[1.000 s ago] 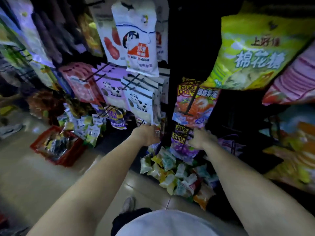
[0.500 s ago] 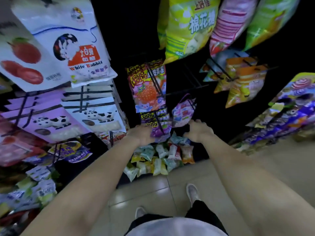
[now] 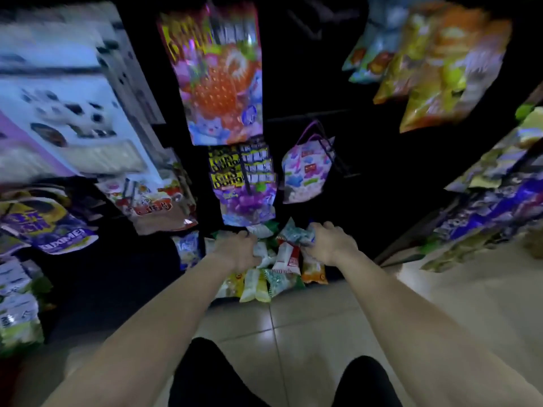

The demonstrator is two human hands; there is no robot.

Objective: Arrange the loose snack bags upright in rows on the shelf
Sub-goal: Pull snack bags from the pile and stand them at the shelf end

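A heap of small loose snack bags (image 3: 273, 277) in green, yellow, white and orange lies on the dark bottom shelf (image 3: 332, 271) at floor level. My left hand (image 3: 238, 249) rests on the left side of the heap, fingers curled on a pale green-white bag (image 3: 262, 230). My right hand (image 3: 332, 243) grips a light blue-green bag (image 3: 296, 233) at the heap's right side. A red-and-white bag (image 3: 286, 259) sits between the hands.
Hanging bags crowd the rack above: a strawberry bag (image 3: 220, 80), a purple grape bag (image 3: 244, 198), a pastel bag (image 3: 305, 168). Orange-yellow bags (image 3: 435, 69) hang at upper right. A tiled floor (image 3: 293, 327) lies below, with my dark-trousered legs.
The view has dropped and closed in on the bottom shelf. Both hands have gone down from the hanging purple bags into the heap of small bags and closed on them.
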